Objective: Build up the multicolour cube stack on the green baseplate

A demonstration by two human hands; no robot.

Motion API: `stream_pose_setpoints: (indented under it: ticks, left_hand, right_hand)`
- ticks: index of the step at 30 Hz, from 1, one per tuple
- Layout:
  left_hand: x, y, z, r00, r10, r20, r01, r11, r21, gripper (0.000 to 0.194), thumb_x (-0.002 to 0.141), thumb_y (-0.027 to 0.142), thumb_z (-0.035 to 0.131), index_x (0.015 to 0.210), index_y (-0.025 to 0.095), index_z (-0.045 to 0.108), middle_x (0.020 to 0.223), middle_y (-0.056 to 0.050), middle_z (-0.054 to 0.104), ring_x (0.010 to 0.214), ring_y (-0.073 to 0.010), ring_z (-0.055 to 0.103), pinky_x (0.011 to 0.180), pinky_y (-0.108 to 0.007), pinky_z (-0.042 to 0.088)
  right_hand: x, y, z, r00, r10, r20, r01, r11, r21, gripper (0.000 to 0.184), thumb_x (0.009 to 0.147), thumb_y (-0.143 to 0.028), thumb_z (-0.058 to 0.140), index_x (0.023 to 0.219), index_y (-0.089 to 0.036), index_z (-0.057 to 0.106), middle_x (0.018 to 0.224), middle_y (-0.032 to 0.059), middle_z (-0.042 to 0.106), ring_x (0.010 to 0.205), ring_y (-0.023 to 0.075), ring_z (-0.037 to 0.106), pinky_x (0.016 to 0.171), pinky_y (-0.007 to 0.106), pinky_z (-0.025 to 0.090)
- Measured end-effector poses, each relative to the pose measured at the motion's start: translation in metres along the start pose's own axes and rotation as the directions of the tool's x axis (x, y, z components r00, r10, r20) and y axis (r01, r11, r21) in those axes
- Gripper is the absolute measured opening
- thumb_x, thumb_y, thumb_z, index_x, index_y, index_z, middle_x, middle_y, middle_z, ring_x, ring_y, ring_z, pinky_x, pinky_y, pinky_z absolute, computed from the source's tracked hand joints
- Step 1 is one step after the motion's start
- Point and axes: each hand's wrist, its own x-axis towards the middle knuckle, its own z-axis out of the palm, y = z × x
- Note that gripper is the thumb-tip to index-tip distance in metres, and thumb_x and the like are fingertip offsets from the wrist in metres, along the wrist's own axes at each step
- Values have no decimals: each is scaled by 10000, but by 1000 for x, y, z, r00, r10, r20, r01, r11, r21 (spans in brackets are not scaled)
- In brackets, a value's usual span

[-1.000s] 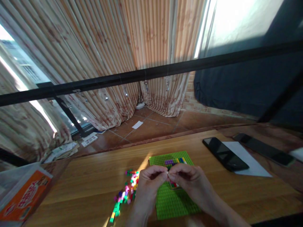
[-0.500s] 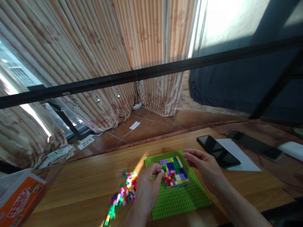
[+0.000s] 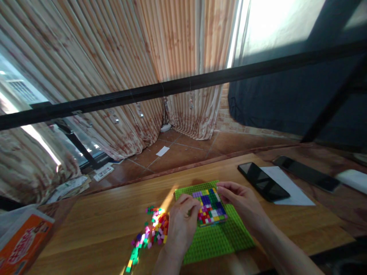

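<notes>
A flat block of small multicoloured building bricks is fixed on a green studded baseplate on the wooden table. At the left edge of this block is my left hand, its fingers curled and pressed together; whatever lies between them is hidden. My right hand sits by the block's upper right corner with thumb and fingertips drawn together, and anything in them is too small to make out. Loose bricks in many colours lie scattered to the left of the baseplate, partly in sunlight.
A black phone lies partly on a white sheet of paper at the right. Farther right is another dark phone-like slab. An orange-labelled plastic box stands at the lower left. A dark rail crosses before the curtains.
My left hand has turned and curled more, hiding its fingertips, and lies slightly higher over the block's left edge. My right hand has shifted a little left, closer to the block's corner.
</notes>
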Motion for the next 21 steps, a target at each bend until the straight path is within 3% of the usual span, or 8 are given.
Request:
stream_pose_setpoints:
  ticks: [5, 11, 16, 21]
  left_hand:
    - [-4, -1, 1, 1000, -2, -16, 2, 1000, 11, 192, 842, 164, 523, 756, 229, 681, 800, -3, 613, 774, -128, 578, 692, -227, 422]
    - [-7, 3, 1, 1000, 19, 18, -21, 990, 140, 216, 863, 165, 495, 783, 232, 684, 829, -15, 611, 788, -138, 571, 695, -239, 423]
    - [-9, 3, 1, 999, 33, 6, -33, 985, 172, 219, 862, 176, 500, 798, 242, 698, 820, -27, 620, 790, -157, 563, 707, -256, 427]
    - [-15, 1, 0, 1000, 4, -2, -4, 999, 44, 277, 872, 158, 466, 976, 285, 689, 886, -28, 644, 822, -155, 588, 720, -257, 450]
  right_hand:
    - [-1, 0, 0, 1000, -3, -1, 3, 1000, 12, 380, 558, -429, 783, 777, -132, 691, 635, 11, 621, 536, 86, 490, 513, 232, 392]
    - [0, 3, -2, 1000, -7, 0, 7, 1000, 29, 426, 556, -443, 782, 857, -150, 708, 685, 27, 654, 571, 110, 534, 557, 260, 446]
    - [-2, 7, 0, 999, -7, 47, 7, 1000, 0, 416, 556, -480, 775, 804, -154, 702, 713, 36, 663, 600, 122, 559, 576, 265, 474]
    - [-7, 12, 5, 984, -142, 104, 157, 974, -160, 340, 681, -487, 692, 826, -180, 685, 711, 23, 658, 641, 152, 594, 588, 274, 493]
